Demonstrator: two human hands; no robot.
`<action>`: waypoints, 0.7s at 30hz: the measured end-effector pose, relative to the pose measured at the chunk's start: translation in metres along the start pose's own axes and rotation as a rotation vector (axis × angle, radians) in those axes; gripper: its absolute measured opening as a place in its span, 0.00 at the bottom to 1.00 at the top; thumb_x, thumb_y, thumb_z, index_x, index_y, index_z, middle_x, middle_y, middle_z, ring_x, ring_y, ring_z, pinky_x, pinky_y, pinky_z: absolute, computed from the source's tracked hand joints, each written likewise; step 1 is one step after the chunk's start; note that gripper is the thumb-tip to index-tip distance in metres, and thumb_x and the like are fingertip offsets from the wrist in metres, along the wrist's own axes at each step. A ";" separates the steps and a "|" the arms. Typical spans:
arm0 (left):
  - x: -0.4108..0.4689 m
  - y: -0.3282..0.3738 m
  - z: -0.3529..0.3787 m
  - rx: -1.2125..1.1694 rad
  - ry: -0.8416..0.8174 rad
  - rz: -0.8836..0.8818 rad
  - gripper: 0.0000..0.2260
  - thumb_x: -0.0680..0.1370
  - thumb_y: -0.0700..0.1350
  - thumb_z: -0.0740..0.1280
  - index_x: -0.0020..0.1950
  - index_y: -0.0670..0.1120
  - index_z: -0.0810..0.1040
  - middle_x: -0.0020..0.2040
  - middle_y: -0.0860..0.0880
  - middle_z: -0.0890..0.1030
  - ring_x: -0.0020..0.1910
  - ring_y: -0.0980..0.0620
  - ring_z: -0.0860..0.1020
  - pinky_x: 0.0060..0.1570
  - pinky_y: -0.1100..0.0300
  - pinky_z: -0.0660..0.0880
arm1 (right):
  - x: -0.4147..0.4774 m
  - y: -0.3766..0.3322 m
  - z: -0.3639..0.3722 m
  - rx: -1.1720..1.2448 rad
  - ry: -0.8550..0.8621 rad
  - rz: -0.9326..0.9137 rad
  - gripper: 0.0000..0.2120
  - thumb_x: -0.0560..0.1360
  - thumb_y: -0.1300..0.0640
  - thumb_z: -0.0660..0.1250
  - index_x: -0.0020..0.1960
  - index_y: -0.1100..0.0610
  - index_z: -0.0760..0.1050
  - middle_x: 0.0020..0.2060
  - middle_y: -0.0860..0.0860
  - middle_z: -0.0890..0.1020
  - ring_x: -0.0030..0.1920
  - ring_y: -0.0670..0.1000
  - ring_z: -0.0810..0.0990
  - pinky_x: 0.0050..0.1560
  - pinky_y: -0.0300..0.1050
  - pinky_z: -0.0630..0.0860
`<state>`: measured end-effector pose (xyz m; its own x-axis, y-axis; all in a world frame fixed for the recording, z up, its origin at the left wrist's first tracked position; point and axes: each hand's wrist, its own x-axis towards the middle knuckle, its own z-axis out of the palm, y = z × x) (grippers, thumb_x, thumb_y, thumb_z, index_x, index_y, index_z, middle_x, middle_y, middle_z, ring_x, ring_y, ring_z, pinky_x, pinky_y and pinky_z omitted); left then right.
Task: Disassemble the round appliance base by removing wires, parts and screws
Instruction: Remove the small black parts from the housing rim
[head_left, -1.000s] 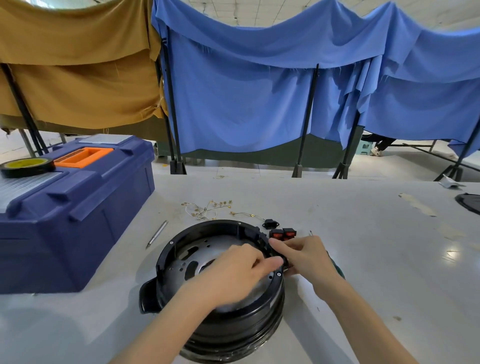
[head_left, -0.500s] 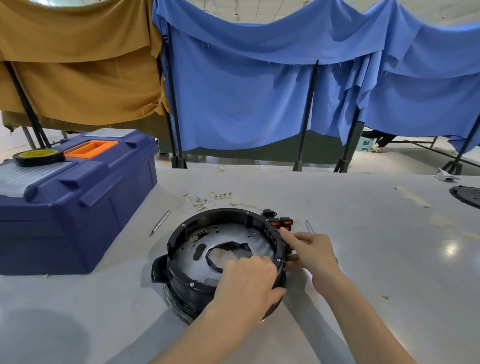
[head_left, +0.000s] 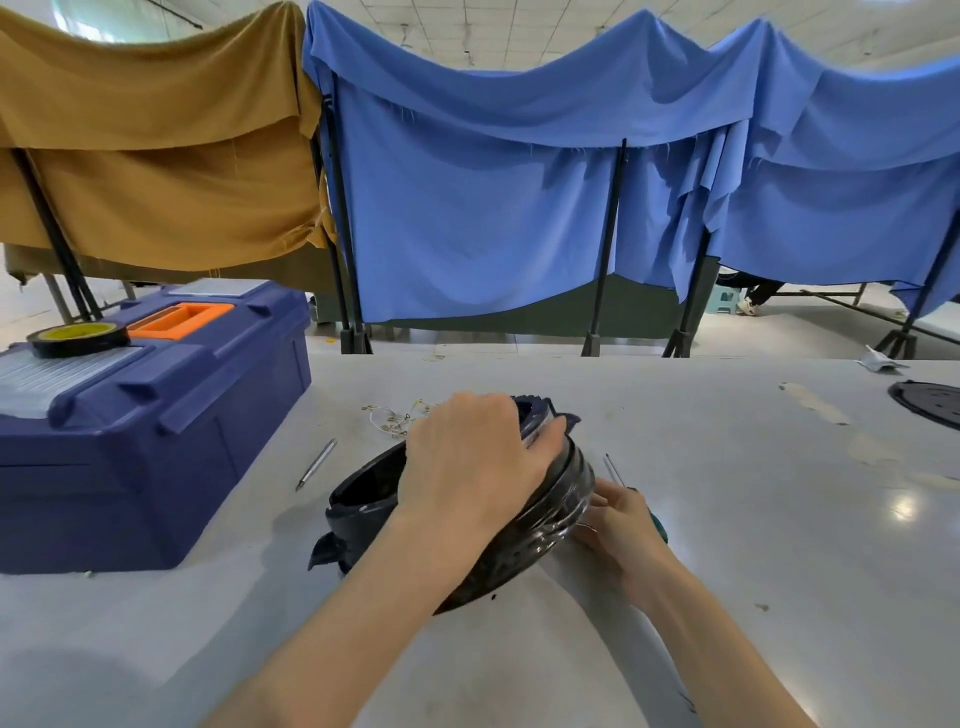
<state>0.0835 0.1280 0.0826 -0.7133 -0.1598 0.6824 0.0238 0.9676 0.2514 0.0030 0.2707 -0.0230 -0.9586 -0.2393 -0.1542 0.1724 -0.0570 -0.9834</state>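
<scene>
Round appliance base tipped on edge on the table beside the toolbox: your left hand curls its fingers over the raised rim, probably holding the tilt so your right hand, its half-hidden fingers' curl untellable, can reach the lower wall.

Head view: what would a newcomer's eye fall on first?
The black round base, tipped up on its edge at the centre of the table, with the left hand gripping its upper rim and the right hand touching its lower right side. Next, the blue toolbox at left with a tape roll on its lid, and the blue cloth hung behind.
</scene>
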 end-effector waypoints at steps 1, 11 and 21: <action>0.004 -0.001 -0.002 -0.037 0.009 -0.023 0.27 0.75 0.66 0.62 0.26 0.50 0.58 0.24 0.55 0.62 0.23 0.58 0.60 0.25 0.63 0.52 | -0.001 0.000 0.000 -0.028 -0.025 -0.007 0.14 0.72 0.71 0.68 0.58 0.65 0.78 0.44 0.59 0.85 0.44 0.61 0.83 0.54 0.51 0.78; 0.036 -0.023 -0.028 -0.918 -0.124 -0.535 0.27 0.67 0.66 0.71 0.30 0.42 0.74 0.29 0.39 0.76 0.28 0.48 0.74 0.35 0.58 0.71 | 0.000 0.001 0.005 0.424 -0.261 -0.013 0.27 0.68 0.62 0.76 0.62 0.42 0.74 0.58 0.56 0.83 0.57 0.61 0.82 0.53 0.58 0.80; 0.020 -0.061 0.003 -1.414 -0.166 -1.058 0.31 0.66 0.63 0.75 0.61 0.45 0.76 0.55 0.47 0.83 0.49 0.46 0.83 0.45 0.52 0.79 | 0.001 -0.004 -0.014 0.440 -0.044 0.110 0.19 0.66 0.49 0.75 0.55 0.56 0.83 0.54 0.58 0.84 0.54 0.59 0.83 0.55 0.55 0.80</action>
<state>0.0657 0.0666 0.0786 -0.8768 -0.4390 -0.1962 0.0147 -0.4323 0.9016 -0.0019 0.2840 -0.0208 -0.9202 -0.3074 -0.2423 0.3621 -0.4333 -0.8253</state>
